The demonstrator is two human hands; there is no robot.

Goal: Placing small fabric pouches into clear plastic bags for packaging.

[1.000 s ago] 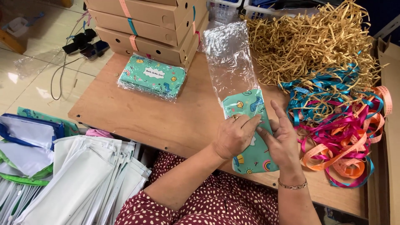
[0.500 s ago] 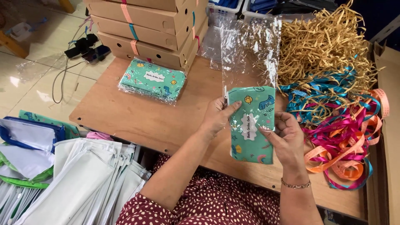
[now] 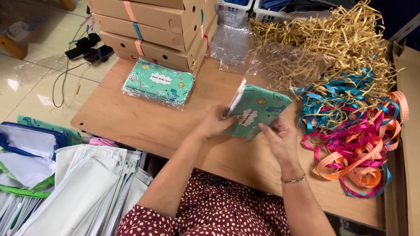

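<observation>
Both hands grasp a teal patterned flat pouch point(image 3: 258, 111) in clear plastic wrap: left hand point(image 3: 214, 122) clenched on its left edge, right hand point(image 3: 280, 135) pinching the lower right. Tangled pink, orange and blue ribbons point(image 3: 354, 144) right of grip; wrapped teal pouches point(image 3: 159, 83) and stacked cardboard boxes point(image 3: 157, 30) far left on wooden surface point(image 3: 144, 126).
</observation>
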